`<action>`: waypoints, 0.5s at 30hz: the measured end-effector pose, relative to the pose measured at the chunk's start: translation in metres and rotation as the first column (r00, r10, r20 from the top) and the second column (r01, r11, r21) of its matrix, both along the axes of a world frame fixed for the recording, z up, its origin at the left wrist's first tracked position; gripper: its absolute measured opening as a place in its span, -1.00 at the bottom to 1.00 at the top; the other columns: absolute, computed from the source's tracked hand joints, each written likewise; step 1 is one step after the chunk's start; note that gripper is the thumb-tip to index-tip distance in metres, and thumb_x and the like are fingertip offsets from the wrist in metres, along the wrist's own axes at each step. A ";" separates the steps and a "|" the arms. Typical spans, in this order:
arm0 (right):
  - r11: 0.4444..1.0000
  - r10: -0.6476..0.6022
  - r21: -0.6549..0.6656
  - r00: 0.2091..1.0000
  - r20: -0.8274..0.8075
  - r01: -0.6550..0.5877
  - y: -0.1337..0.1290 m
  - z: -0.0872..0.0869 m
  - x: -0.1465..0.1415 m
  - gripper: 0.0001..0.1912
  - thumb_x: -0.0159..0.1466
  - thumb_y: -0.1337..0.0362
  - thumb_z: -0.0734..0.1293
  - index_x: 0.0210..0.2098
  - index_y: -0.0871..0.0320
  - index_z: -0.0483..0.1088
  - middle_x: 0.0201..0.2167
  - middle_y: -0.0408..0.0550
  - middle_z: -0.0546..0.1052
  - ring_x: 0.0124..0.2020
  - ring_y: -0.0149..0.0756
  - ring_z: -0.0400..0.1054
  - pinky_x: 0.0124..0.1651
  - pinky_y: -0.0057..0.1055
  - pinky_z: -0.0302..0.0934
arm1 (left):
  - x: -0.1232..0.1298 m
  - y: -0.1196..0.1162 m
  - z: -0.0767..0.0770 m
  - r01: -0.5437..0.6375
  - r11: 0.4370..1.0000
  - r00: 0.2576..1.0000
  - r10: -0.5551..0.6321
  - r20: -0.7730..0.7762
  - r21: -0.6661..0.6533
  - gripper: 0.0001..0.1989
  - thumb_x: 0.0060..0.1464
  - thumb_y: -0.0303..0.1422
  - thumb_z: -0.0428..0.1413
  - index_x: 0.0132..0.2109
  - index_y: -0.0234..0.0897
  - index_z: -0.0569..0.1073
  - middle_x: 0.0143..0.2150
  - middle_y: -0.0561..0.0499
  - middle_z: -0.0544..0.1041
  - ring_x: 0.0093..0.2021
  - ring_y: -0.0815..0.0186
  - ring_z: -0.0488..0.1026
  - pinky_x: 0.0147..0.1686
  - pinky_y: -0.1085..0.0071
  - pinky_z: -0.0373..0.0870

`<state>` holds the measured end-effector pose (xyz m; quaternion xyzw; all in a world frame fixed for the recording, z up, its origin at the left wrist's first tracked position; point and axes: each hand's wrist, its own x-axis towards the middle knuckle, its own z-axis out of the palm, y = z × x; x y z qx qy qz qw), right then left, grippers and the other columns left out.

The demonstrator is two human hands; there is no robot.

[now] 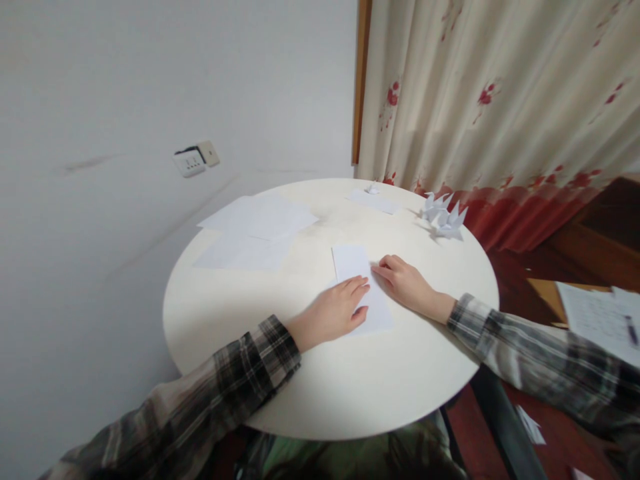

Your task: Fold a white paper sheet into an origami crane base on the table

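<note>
A folded strip of white paper (350, 260) lies flat near the middle of the round white table (310, 400), its long side running away from me. Across it rests my left hand (336, 310), flat with fingers stretched out and the thumb a little apart, partly covering the sheet. At the paper's right edge is my right hand (403, 283), its fingers bent and the index finger reaching to the edge. I cannot make out whether those fingertips pinch the paper or only press along it.
Loose white sheets (260, 220) overlap at the table's back left. Several folded paper cranes (443, 217) stand at the back right. Another sheet (373, 200) with a small folded piece (373, 189) lies at the far edge. A wall socket (189, 163) and a curtain (480, 100) are behind.
</note>
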<state>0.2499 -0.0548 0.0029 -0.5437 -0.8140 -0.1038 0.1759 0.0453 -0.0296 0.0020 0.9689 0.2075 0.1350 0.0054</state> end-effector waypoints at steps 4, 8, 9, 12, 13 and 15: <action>1.000 0.008 -0.017 1.000 0.004 -0.007 -0.013 0.001 -0.002 -0.76 0.28 0.39 0.15 -0.17 0.24 0.42 -0.34 0.06 0.38 -0.27 -0.25 0.24 -0.27 -0.39 0.21 | 0.000 0.000 -0.001 0.003 1.000 1.000 -0.003 0.004 -0.008 -0.58 0.15 -0.33 -0.08 0.12 -0.41 0.22 0.19 -0.16 0.26 0.21 0.25 0.17 0.19 0.35 0.08; 1.000 0.016 -0.017 0.999 -0.045 -0.017 -0.025 -0.002 -0.004 -0.76 0.26 0.43 0.15 -0.18 0.24 0.42 -0.34 0.07 0.38 -0.27 -0.24 0.24 -0.26 -0.37 0.23 | 0.000 0.000 -0.001 0.008 1.000 1.000 -0.008 0.008 -0.011 -0.59 0.16 -0.32 -0.10 0.13 -0.39 0.21 0.20 -0.15 0.25 0.22 0.26 0.14 0.20 0.34 0.07; 1.000 0.020 -0.017 0.998 -0.060 -0.021 -0.028 -0.002 -0.004 -0.75 0.25 0.44 0.15 -0.18 0.25 0.42 -0.34 0.07 0.38 -0.28 -0.24 0.24 -0.26 -0.36 0.23 | 0.000 0.000 -0.001 0.007 1.000 1.000 -0.007 0.008 -0.012 -0.59 0.16 -0.32 -0.10 0.13 -0.40 0.21 0.20 -0.15 0.25 0.22 0.25 0.14 0.20 0.34 0.07; 0.999 0.032 -0.024 0.995 -0.093 -0.035 -0.037 -0.003 -0.005 -0.74 0.25 0.44 0.15 -0.16 0.24 0.41 -0.33 0.07 0.38 -0.28 -0.24 0.25 -0.25 -0.34 0.25 | 0.000 -0.001 -0.001 0.002 1.000 1.000 -0.002 0.006 -0.013 -0.58 0.16 -0.33 -0.10 0.13 -0.41 0.21 0.19 -0.16 0.26 0.22 0.25 0.15 0.19 0.34 0.08; 0.999 0.036 -0.026 0.994 -0.101 -0.039 -0.040 -0.003 -0.005 -0.74 0.25 0.44 0.15 -0.15 0.24 0.41 -0.33 0.07 0.38 -0.28 -0.24 0.25 -0.25 -0.34 0.26 | 0.000 -0.001 0.000 0.001 1.000 1.000 -0.001 0.003 -0.015 -0.58 0.16 -0.32 -0.09 0.13 -0.41 0.21 0.19 -0.16 0.26 0.21 0.24 0.15 0.19 0.34 0.08; 0.998 0.042 -0.030 0.993 -0.114 -0.046 -0.046 -0.002 -0.006 -0.73 0.24 0.45 0.15 -0.14 0.24 0.40 -0.33 0.07 0.38 -0.27 -0.24 0.26 -0.25 -0.33 0.27 | 0.000 -0.001 0.001 0.000 1.000 1.000 0.000 0.000 -0.017 -0.59 0.16 -0.32 -0.09 0.13 -0.40 0.22 0.19 -0.15 0.26 0.21 0.24 0.15 0.19 0.33 0.09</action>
